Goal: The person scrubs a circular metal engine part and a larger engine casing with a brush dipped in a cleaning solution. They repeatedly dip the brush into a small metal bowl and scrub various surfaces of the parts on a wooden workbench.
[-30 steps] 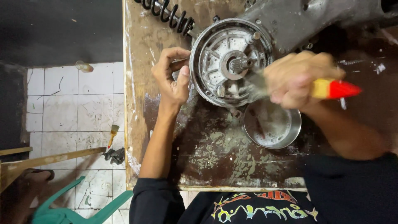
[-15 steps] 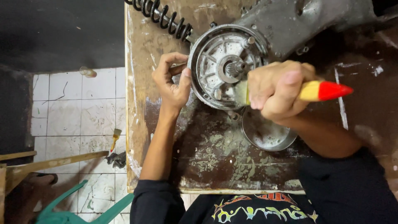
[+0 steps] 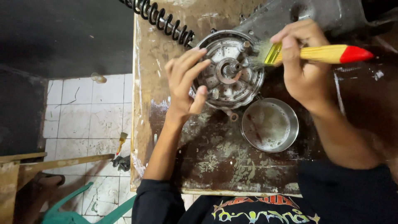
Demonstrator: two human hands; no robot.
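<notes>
No packages, labels, signs or screens in view. Only printed matter: multicoloured graphic [image 3: 265, 209] in yellow, green, blue and red across the black shirt front, bottom edge of frame, lettering partly cut off.

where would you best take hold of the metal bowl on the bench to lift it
Grip the metal bowl by its rim, from the near right side. It sits upright and open with milky liquid inside, so a level two-point pinch on the rim seems safest. Its far left edge lies close to the round hub housing, leaving little room there.
</notes>
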